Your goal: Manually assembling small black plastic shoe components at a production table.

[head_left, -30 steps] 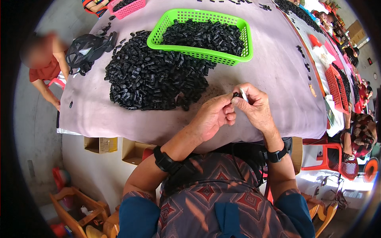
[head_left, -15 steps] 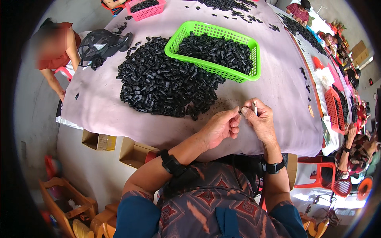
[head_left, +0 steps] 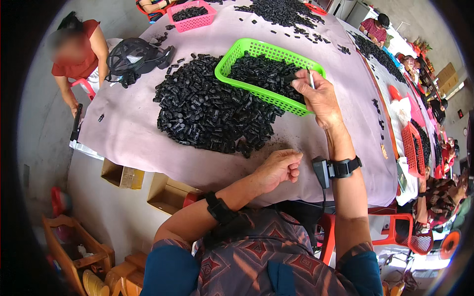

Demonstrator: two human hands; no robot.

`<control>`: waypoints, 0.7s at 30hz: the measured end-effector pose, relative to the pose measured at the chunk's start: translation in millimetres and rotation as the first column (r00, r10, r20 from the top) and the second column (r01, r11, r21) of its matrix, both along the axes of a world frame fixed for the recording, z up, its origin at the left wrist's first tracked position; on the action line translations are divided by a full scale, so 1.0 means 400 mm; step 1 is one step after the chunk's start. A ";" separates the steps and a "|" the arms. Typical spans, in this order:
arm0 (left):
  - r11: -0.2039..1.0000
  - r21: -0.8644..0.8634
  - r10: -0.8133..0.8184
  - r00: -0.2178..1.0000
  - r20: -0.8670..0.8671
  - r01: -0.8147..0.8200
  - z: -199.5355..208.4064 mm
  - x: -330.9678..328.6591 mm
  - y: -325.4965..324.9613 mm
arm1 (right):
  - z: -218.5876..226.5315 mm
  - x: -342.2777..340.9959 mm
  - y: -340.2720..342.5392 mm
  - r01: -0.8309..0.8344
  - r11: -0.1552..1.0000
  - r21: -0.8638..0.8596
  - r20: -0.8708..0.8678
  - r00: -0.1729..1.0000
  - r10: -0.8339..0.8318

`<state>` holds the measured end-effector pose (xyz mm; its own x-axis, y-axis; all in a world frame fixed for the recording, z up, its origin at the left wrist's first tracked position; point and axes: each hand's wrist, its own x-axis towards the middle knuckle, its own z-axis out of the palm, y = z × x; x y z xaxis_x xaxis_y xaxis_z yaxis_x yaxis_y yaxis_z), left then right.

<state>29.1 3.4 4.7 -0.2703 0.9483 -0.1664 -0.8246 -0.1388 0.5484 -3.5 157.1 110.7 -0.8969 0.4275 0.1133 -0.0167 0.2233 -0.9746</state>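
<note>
My right hand (head_left: 320, 102) is raised over the right end of a green plastic basket (head_left: 261, 92). Its fingers are closed round a slim pale tool (head_left: 311, 79) whose kind I cannot make out. Small black plastic parts (head_left: 269, 70) fill much of the basket. My left hand (head_left: 277, 169) hovers near the front of the table, fingers curled and thumb against forefinger; whatever may lie in that pinch is too small to see. Beyond and to its left spreads a big heap of the same black parts (head_left: 210, 108), touching the basket's near left side.
A pale cloth covers the table (head_left: 133, 133). A black mesh cap (head_left: 131, 58) lies at the left, near a seated person in red. Farther back are a pink basket (head_left: 195, 23) and another black heap (head_left: 281, 11). A cardboard box (head_left: 170, 192) sits below the front edge.
My right hand has left my left hand and moved up and away to the basket, still holding the pale tool. My left hand stays near the table front. The view has shifted slightly.
</note>
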 end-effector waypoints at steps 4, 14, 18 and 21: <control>1.000 -0.017 0.010 1.000 -0.022 -0.011 0.004 0.001 -0.003 | -0.023 0.014 -0.020 0.096 0.995 0.026 -0.081 0.992 -0.093; 0.967 -0.109 0.172 0.907 -0.384 -0.230 0.048 -0.062 -0.025 | -0.126 0.192 0.016 0.158 0.986 0.047 0.084 0.983 -0.162; 0.851 -0.046 0.394 0.695 -0.601 -0.523 0.050 -0.128 -0.047 | -0.194 0.218 0.031 0.141 0.988 -0.063 0.196 0.972 -0.126; 0.768 0.010 0.399 0.467 -0.789 -0.640 0.049 -0.158 -0.052 | -0.213 0.224 0.030 0.174 0.984 -0.032 0.160 0.973 -0.166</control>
